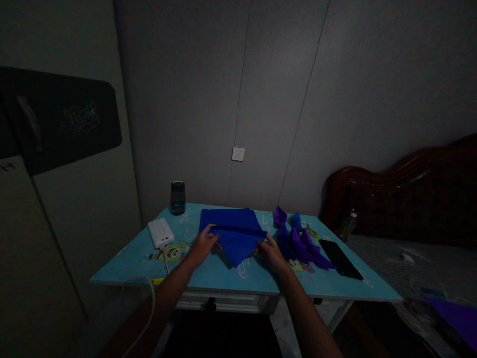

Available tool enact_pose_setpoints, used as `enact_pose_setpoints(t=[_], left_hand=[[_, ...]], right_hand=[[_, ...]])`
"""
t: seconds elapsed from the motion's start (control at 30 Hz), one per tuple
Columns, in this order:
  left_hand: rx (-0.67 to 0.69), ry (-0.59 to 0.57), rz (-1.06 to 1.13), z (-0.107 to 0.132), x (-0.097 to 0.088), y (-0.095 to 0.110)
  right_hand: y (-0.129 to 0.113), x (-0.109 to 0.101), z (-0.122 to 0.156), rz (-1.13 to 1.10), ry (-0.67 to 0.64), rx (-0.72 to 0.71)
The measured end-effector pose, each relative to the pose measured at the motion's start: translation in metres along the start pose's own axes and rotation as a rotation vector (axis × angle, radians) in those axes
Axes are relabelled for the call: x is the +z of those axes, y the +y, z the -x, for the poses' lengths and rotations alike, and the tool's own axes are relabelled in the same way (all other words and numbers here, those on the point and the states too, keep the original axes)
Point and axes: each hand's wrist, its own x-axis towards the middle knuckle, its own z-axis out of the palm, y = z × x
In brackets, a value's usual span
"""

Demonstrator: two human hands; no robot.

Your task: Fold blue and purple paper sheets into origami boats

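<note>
Between my two hands is a blue sheet of paper (234,244) with a darker folded strip along its far edge and a corner pointing toward me. My left hand (203,244) pinches its left end. The right end is gripped by my right hand (271,252), thumb and fingers closed on it. Behind it, flat on the table, lie more blue sheets (231,217), partly covered by the held one. Just right of my right hand stand purple folded-paper shapes (303,245), with a dark blue folded piece (283,243) beside them.
The light blue table (122,263) also holds a white power bank (161,232) with a cable, a dark water bottle (178,198), a small purple folded shape (279,217), a small blue one (295,221) and a black tablet-like slab (341,258). A wall stands behind.
</note>
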Motion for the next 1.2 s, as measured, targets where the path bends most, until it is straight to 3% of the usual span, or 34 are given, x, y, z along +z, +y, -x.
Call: enact_pose_setpoints(t=[0.13,0.43,0.63,0.8,1.03,1.2], left_hand=[[-0.002,-0.004,0.018,0.0,-0.001,0.003],[0.015,0.105,0.067,-0.006,-0.003,-0.001],[0.02,0.072,0.052,-0.003,-0.001,0.002],[0.034,0.042,-0.113,-0.001,0.001,-0.001],[0.174,0.192,-0.484,0.004,0.001,0.0],[0.248,0.209,-0.648,0.004,0.003,0.003]], right_hand=[[-0.005,0.0,0.001,-0.044,-0.038,0.006],[-0.015,0.006,0.009,-0.11,-0.107,0.031],[-0.012,0.005,0.005,-0.054,-0.067,0.024],[0.0,0.0,-0.003,0.05,0.045,-0.046],[-0.002,-0.005,-0.005,0.213,0.169,-0.162],[-0.004,-0.008,-0.007,0.226,0.224,-0.195]])
